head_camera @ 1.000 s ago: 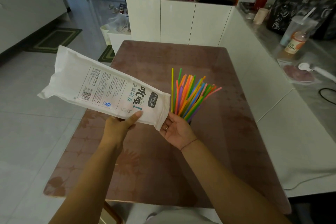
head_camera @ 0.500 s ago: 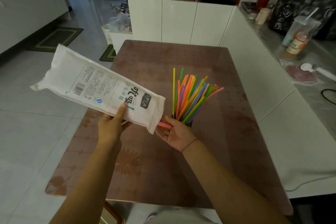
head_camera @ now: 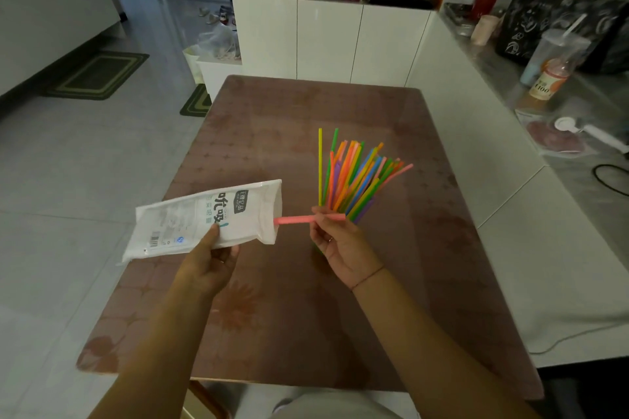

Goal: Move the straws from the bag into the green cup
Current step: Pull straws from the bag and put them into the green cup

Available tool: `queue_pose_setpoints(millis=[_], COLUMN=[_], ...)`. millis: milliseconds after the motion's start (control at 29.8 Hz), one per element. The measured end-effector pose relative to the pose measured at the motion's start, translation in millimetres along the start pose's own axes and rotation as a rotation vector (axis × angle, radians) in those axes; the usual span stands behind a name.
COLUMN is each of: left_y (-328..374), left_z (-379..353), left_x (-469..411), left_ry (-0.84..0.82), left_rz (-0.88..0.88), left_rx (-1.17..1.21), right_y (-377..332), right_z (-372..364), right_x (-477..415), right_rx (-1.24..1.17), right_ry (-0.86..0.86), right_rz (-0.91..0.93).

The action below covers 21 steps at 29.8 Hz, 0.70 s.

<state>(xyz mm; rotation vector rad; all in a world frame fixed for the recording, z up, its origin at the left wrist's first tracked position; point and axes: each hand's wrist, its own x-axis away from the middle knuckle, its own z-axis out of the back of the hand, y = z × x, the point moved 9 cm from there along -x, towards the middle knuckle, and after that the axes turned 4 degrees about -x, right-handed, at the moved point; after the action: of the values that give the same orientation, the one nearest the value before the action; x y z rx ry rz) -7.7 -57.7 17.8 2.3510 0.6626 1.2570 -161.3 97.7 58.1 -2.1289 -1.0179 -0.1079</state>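
- Left hand (head_camera: pixel 207 257) gripped bag (head_camera: pixel 204 219); right hand (head_camera: pixel 340 245) fingers pinched pink straw (head_camera: pixel 296 219), half out.
- Best: pull straight, then drop among straws (head_camera: pixel 354 177); cup hidden.

Two bare forearms, no sleeves. Thin ring on one of the fingers (head_camera: pixel 329 239) of the right hand (head_camera: pixel 342 250). Thin cord bracelet (head_camera: pixel 367 277) around the right wrist. Ring visible on the left hand (head_camera: pixel 207 264). Light-coloured garment (head_camera: pixel 326 405) at lower frame edge.
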Motion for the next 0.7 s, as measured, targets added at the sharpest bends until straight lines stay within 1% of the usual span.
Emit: queue_pose_setpoints(millis=[67,134,268,369,436,503,604,704], left_y=[-10.4,-15.0,-11.6,-9.2,-10.3,-13.3,-19.4,-22.8], left_z=[-2.1,-3.0,-1.2,1.5,0.7,-2.8,-9.4,-13.4], left_x=[0.0,-1.1,-3.6,-4.8,-4.9,-4.4,-2.9,-2.0], left_ry=[-0.018,-0.014,0.008,0.01,0.01,0.008,-0.001,-0.002], left_rz=[0.047,0.071,0.083,0.092,0.11,0.132,0.163,0.169], left_rx=[0.033,0.069,0.137,0.189,0.208,0.207,0.207,0.202], right_y=[0.0,-10.2,-65.7,-109.6,-131.0,-141.2,-135.2,-114.7], right_z=[-11.6,-17.1,-4.0,8.2,12.6,11.2,9.8,10.2], right_x=[3.7,5.1,10.9,23.7,31.4,36.1,31.3,18.9], right_rx=[0.045,0.135,0.405,0.506,0.636,0.818,1.085,1.243], right_ry=[-0.058,-0.056,0.14,0.255,0.302,0.319,0.309,0.278], right_rz=[0.024,0.11,0.42,0.618,0.741,0.831,0.85,0.772])
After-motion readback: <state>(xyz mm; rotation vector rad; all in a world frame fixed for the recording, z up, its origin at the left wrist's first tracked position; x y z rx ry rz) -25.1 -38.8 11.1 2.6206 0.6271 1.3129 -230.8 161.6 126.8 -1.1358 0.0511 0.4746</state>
